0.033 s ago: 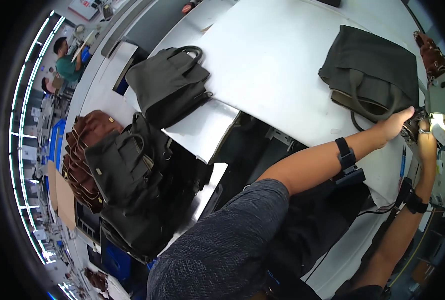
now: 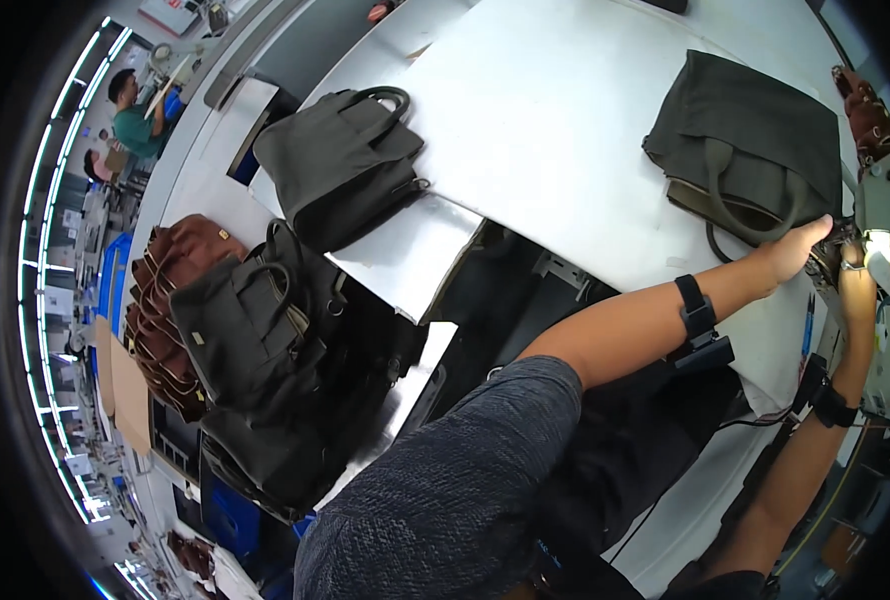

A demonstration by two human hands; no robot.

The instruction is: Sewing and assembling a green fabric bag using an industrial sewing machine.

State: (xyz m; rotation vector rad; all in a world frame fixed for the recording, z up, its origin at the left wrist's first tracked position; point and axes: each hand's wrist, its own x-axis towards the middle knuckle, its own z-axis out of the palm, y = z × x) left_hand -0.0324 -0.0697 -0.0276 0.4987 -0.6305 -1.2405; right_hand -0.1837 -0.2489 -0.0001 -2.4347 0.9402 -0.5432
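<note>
An olive-green tote bag (image 2: 755, 130) lies on the white table (image 2: 565, 120) at the far right. My left hand (image 2: 795, 250) reaches across the table and grips the bag's near right corner, just below its looped handle (image 2: 735, 215). My right hand (image 2: 853, 285) comes up from below beside it, its fingers on a small dark part (image 2: 831, 255) at that same corner. How the right hand's fingers hold is hidden. Each wrist wears a black band.
A second dark tote bag (image 2: 345, 165) lies at the table's left end. Dark and brown bags (image 2: 255, 330) are piled left of me. A brown bag (image 2: 870, 115) sits at the far right, beside a lit machine (image 2: 880, 250). Other people work at the far left (image 2: 135, 115).
</note>
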